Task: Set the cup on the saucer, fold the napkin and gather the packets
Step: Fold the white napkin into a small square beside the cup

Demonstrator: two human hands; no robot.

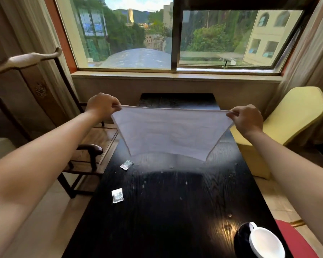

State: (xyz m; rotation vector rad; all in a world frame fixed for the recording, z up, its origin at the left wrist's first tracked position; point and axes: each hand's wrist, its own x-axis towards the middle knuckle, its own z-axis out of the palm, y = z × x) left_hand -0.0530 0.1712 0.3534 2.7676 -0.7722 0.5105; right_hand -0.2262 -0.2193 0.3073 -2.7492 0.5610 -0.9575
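Observation:
A white napkin [168, 134] hangs spread out in the air above the middle of the dark table [175, 211]. My left hand [103, 105] pinches its upper left corner and my right hand [247, 119] pinches its upper right corner. Its lower edge hangs just above the tabletop. Two small packets lie on the left part of the table: one clear packet [126, 164] below the napkin's lower left corner, another [117, 195] nearer to me. A cup [264, 241] with a white inside and dark outside stands at the near right corner. I cannot make out a saucer.
A dark wooden armchair [86, 151] stands at the table's left side. A yellow upholstered chair [287, 125] stands on the right. A window sill [175, 75] runs behind the table's far end. Something red [295, 239] lies by the near right edge.

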